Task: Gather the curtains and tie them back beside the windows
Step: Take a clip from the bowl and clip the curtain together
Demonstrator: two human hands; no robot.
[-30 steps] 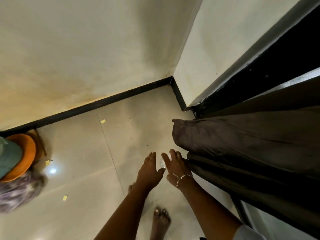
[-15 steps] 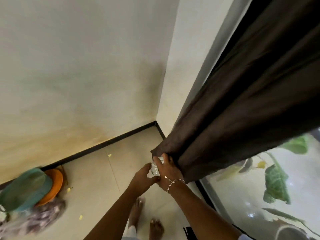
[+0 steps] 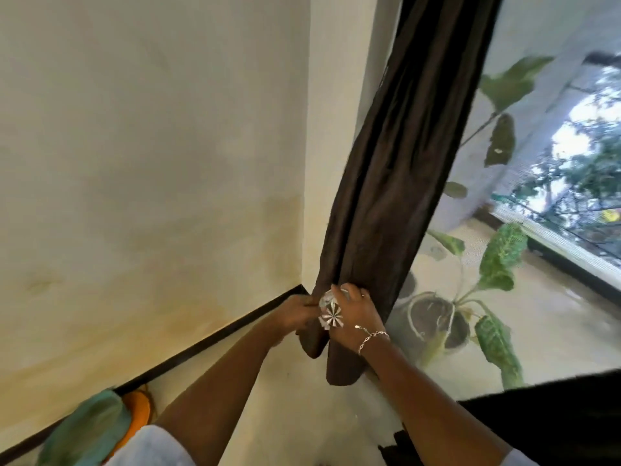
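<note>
Bare wall, open floor below. Left hand pinches curtain edge beside silver clip. Right hand fingers curl round curtain, bunched in the corner against window edge. Plant behind glass.

A single wide-angle view looked from the person's head, tilted forward and down into the room corner, with the wall on its left and the window on its right. It sat near the left hand and right hand at the curtain, with both forearms entering from the lower edge.
</note>
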